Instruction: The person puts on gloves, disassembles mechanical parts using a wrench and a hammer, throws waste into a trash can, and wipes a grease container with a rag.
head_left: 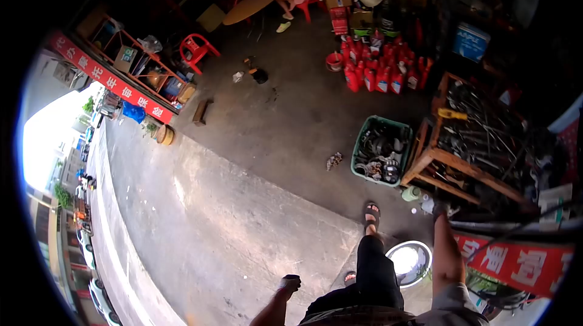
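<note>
Well, the wooden workbench [430, 157], heaped with tools [486, 129], stood at the right of the frame, just beside the green crate [357, 153] of metal parts [379, 144]. Below them a round basin [430, 265] sat near the person's legs [378, 268]. The right hand [441, 209] was by the workbench's lower edge, its grip too dark to tell. At bottom centre, the left hand [291, 283] hung well apart, fingers curled together.
</note>
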The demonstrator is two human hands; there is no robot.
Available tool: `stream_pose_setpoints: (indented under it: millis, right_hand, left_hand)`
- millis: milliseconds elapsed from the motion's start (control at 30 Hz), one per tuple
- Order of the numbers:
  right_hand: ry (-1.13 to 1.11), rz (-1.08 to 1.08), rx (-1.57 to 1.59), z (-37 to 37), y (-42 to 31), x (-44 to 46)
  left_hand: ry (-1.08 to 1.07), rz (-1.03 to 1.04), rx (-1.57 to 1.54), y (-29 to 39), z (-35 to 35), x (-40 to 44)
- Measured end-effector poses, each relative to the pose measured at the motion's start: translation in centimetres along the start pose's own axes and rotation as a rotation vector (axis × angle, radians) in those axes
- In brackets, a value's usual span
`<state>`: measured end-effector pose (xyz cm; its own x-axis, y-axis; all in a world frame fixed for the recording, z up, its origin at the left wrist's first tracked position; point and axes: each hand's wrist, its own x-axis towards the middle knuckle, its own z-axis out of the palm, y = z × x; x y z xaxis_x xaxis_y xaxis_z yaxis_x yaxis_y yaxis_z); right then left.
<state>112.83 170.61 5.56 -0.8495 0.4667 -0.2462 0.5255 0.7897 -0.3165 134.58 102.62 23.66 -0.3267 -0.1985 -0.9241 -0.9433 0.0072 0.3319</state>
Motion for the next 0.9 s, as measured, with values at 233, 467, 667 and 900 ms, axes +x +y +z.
stream_pose_setpoints:
  millis: [233,467,667,900]
  right_hand:
    - [-0.147,0.885,1.101,-11.2,-6.4,7.3]
    - [-0.957,-1.313,-1.313,1.9,-9.3,0.5]
    - [-0.957,-0.251,-0.008,6.5,-30.1,-1.2]
    - [-1.054,0.268,0.791,7.9,-53.7,9.1]
  left_hand:
    - [-0.063,0.136,-0.062,22.2,7.1,-1.5]
    - [-0.004,0.228,-0.202,30.3,2.6,-3.2]
    - [0.213,0.080,-0.262,27.6,-4.9,1.9]
    - [0.243,-0.139,-0.246,33.9,-16.2,14.6]
